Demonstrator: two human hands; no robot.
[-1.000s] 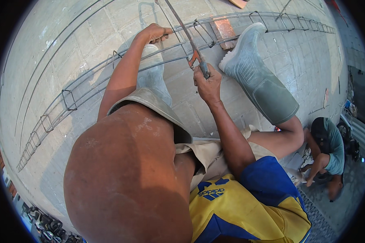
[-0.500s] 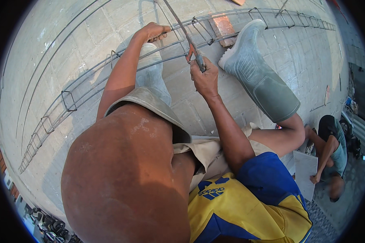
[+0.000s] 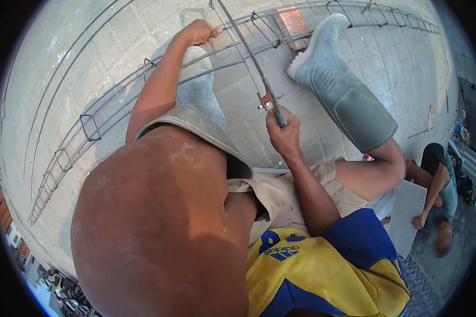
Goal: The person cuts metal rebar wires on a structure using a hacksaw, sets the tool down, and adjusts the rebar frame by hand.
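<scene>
A long rebar cage (image 3: 276, 44) of thin steel bars with square stirrups stretches across the ground in front of me. My left hand (image 3: 198, 33), beyond my left boot, is closed around one of its bars. A hacksaw (image 3: 253, 53) with a slim metal frame and narrow blade is gripped by its handle in my right hand (image 3: 284, 132). It lies across the bars just right of my left hand, its far end cut off by the picture's top edge. Whether the blade touches a bar is hard to make out.
A reddish brick (image 3: 292, 24) lies by the cage near my right boot (image 3: 344, 95). My left boot (image 3: 198, 87) stands by the bars. Loose rods (image 3: 53, 87) lie far left on the paved ground. At the lower right, another person (image 3: 433, 174) holds a grey panel (image 3: 407, 211).
My right hand has drawn the hacksaw back toward my body and slightly right. My left hand keeps its grip on the bar, almost in the same place.
</scene>
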